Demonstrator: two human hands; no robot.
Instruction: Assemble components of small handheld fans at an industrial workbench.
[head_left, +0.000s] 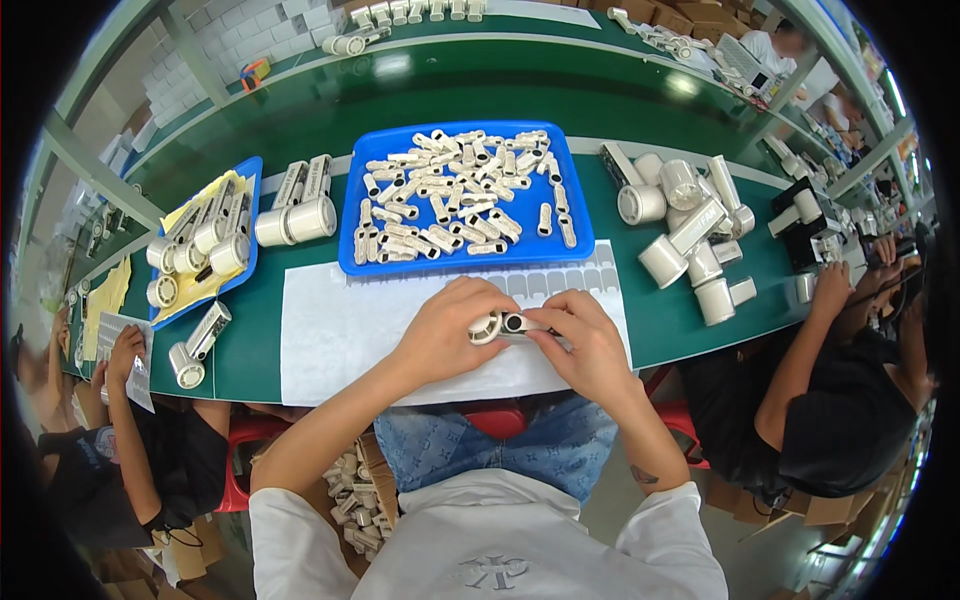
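My left hand (452, 330) is closed round a white handheld device (487, 328) with a round, ring-like end, held low over the white sheet (330, 345). My right hand (583, 343) pinches a small white oblong piece (515, 322) with a dark round spot, right against the device. Whether the two are joined cannot be made out, as my fingers cover much of both. Just beyond my hands, rows of grey rounded stickers (548, 283) lie on the sheet. Behind them is a blue tray (350, 225) holding many similar small white oblong pieces (440, 208).
To the right lies a pile of white cylindrical-headed devices (690, 225). More stand at left, by a second blue tray (256, 185) lined with yellow cloth; one device (200, 345) lies nearer. Co-workers sit on both sides, a hand (125, 350) at left and a hand (832, 290) at right.
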